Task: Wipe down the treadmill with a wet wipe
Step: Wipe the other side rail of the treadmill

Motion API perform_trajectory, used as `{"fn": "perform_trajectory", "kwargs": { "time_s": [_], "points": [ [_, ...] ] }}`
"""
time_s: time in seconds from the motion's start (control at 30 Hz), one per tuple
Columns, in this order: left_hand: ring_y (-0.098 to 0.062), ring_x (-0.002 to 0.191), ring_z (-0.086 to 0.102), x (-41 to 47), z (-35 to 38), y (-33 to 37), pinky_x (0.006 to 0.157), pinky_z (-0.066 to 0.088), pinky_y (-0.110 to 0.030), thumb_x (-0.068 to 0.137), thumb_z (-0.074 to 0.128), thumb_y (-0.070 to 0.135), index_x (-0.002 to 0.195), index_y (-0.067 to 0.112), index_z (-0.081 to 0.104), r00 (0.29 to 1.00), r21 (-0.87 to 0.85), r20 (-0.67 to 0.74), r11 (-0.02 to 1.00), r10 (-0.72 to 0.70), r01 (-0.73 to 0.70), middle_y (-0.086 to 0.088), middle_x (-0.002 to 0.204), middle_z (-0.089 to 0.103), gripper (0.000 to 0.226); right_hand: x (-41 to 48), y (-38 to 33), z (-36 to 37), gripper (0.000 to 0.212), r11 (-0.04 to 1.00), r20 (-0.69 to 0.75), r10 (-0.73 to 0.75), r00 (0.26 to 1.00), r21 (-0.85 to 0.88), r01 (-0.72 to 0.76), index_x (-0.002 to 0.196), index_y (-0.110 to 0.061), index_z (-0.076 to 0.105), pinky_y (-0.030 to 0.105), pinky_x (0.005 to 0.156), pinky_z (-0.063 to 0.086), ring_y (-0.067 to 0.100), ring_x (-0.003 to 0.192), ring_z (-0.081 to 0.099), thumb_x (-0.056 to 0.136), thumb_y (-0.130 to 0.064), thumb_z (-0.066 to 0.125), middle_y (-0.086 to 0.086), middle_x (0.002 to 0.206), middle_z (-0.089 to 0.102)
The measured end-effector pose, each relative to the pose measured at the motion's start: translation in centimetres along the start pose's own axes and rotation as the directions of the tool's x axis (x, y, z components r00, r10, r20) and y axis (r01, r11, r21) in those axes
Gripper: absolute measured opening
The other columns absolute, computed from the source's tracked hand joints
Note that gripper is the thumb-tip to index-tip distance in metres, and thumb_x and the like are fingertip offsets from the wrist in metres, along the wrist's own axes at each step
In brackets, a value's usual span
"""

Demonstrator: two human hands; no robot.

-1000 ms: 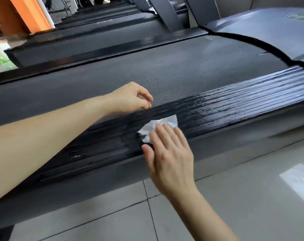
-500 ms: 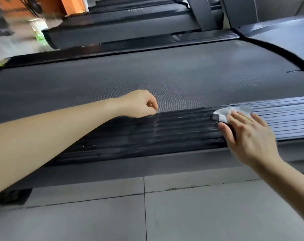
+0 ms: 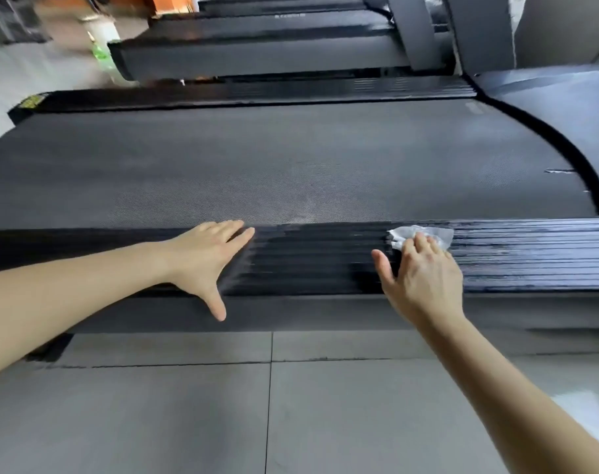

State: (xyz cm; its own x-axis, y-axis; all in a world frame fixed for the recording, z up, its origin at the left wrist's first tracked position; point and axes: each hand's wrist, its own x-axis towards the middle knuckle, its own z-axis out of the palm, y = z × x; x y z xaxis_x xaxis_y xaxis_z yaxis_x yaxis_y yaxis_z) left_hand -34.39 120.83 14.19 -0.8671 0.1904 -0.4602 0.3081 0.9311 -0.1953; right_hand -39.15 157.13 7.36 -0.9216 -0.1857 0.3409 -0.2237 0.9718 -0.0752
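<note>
A black treadmill lies across the view, with a grey textured belt [image 3: 291, 165] and a ribbed black side rail [image 3: 325, 258] nearest me. A crumpled white wet wipe [image 3: 424, 234] lies on the rail at the right. My right hand [image 3: 424, 278] presses on the wipe with straight fingers, thumb spread out to the left. My left hand [image 3: 205, 258] rests flat on the rail further left, fingers straight and thumb pointing down over the rail's edge. The rail to the right of the wipe looks shiny and wet.
Grey floor tiles [image 3: 291, 405] fill the foreground below the rail. More treadmills [image 3: 257, 53] stand in a row behind. Grey uprights [image 3: 479, 29] rise at the top right. A green bottle [image 3: 101, 53] stands on the floor at the far left.
My left hand opened from a loose fist and now lies flat on the rail. My right hand slid the wipe rightwards along the rail; the view swung the same way.
</note>
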Motion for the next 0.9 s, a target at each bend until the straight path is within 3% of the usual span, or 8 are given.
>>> {"fn": "perform_trajectory", "kwargs": {
  "time_s": [0.07, 0.17, 0.3, 0.4, 0.53, 0.63, 0.77, 0.9],
  "points": [
    [-0.026, 0.157, 0.004, 0.2, 1.1, -0.3, 0.128, 0.010, -0.039, 0.033, 0.054, 0.107, 0.162, 0.021, -0.016, 0.995, -0.035, -0.090, 0.998, 0.047, -0.050, -0.007, 0.171, -0.002, 0.170, -0.3, -3.7, 0.4, 0.073, 0.998, -0.028, -0.067, 0.997, 0.016, 0.067, 0.100, 0.004, 0.067, 0.047, 0.090, 0.048, 0.041, 0.109, 0.059, 0.098, -0.061, 0.035, 0.023, 0.109, 0.066],
    [-0.021, 0.156, 0.011, -0.3, 1.9, -2.8, 0.127, 0.013, -0.036, 0.044, 0.064, 0.101, 0.163, 0.022, -0.012, 0.977, -0.200, -0.186, 0.970, 0.102, -0.140, 0.001, 0.171, 0.007, 0.162, -0.3, -11.0, 0.8, 0.068, 0.988, -0.043, -0.152, 0.987, -0.005, 0.152, 0.095, 0.000, 0.067, 0.044, 0.085, 0.050, 0.038, 0.101, 0.061, 0.097, -0.061, 0.037, 0.018, 0.103, 0.066],
    [-0.020, 0.148, 0.030, -1.3, 1.7, -6.6, 0.121, 0.027, -0.034, 0.050, 0.071, 0.094, 0.163, 0.022, -0.005, 0.986, -0.267, -0.114, 0.952, 0.123, -0.150, 0.007, 0.162, 0.030, 0.155, -0.4, -17.8, 0.7, 0.058, 0.987, -0.013, -0.156, 0.988, 0.020, 0.157, 0.086, -0.008, 0.065, 0.040, 0.072, 0.048, 0.031, 0.092, 0.059, 0.096, -0.059, 0.040, 0.008, 0.091, 0.061],
    [-0.016, 0.145, 0.033, -2.1, 3.3, -10.0, 0.120, 0.027, -0.033, 0.049, 0.065, 0.099, 0.163, 0.018, -0.011, 0.986, -0.216, -0.107, 0.965, 0.129, -0.150, 0.008, 0.159, 0.032, 0.159, 0.3, -23.5, 0.6, 0.052, 0.988, -0.047, -0.135, 0.990, 0.072, 0.138, 0.085, -0.009, 0.064, 0.039, 0.072, 0.048, 0.028, 0.092, 0.058, 0.098, -0.055, 0.043, 0.005, 0.090, 0.059],
    [-0.015, 0.147, 0.034, -1.8, 4.8, -11.4, 0.122, 0.023, -0.037, 0.043, 0.058, 0.101, 0.163, 0.008, -0.003, 0.963, -0.206, -0.225, 0.959, 0.145, -0.193, 0.004, 0.161, 0.034, 0.164, 0.8, -30.9, 1.0, 0.041, 0.945, 0.078, -0.263, 0.962, 0.220, 0.241, 0.109, -0.011, 0.066, 0.039, 0.098, 0.046, 0.025, 0.117, 0.054, 0.100, -0.043, 0.042, 0.004, 0.116, 0.062],
    [-0.019, 0.146, 0.036, -1.4, 5.0, -11.2, 0.123, 0.023, -0.040, 0.043, 0.059, 0.098, 0.162, 0.004, 0.000, 0.954, -0.214, -0.257, 0.954, 0.152, -0.210, -0.003, 0.161, 0.036, 0.163, 1.2, -30.8, 0.9, 0.053, 0.911, 0.199, -0.346, 0.917, 0.303, 0.278, 0.135, -0.005, 0.059, 0.037, 0.122, 0.028, 0.027, 0.145, 0.039, 0.102, -0.041, 0.039, 0.013, 0.148, 0.053],
    [-0.024, 0.150, 0.030, -1.6, 5.3, -11.2, 0.126, 0.018, -0.044, 0.041, 0.059, 0.103, 0.162, 0.004, -0.006, 0.956, -0.275, -0.256, 0.938, 0.141, -0.212, -0.006, 0.164, 0.030, 0.169, 2.6, -23.8, -0.2, 0.074, 0.994, 0.318, 0.004, 0.948, 0.103, -0.038, 0.143, -0.004, 0.053, 0.031, 0.124, 0.018, 0.027, 0.150, 0.033, 0.101, -0.059, 0.029, 0.017, 0.155, 0.045],
    [-0.022, 0.158, 0.002, -2.1, 6.3, -11.3, 0.128, -0.001, -0.052, 0.049, 0.061, 0.100, 0.162, 0.010, -0.011, 0.961, -0.387, -0.246, 0.896, 0.126, -0.217, -0.004, 0.172, 0.005, 0.162, 5.0, -17.7, -0.5, 0.092, 0.928, 0.380, 0.368, 0.848, -0.102, -0.357, 0.143, -0.005, 0.051, 0.038, 0.123, 0.019, 0.031, 0.150, 0.029, 0.094, -0.073, 0.013, 0.023, 0.157, 0.040]
  ]
}}
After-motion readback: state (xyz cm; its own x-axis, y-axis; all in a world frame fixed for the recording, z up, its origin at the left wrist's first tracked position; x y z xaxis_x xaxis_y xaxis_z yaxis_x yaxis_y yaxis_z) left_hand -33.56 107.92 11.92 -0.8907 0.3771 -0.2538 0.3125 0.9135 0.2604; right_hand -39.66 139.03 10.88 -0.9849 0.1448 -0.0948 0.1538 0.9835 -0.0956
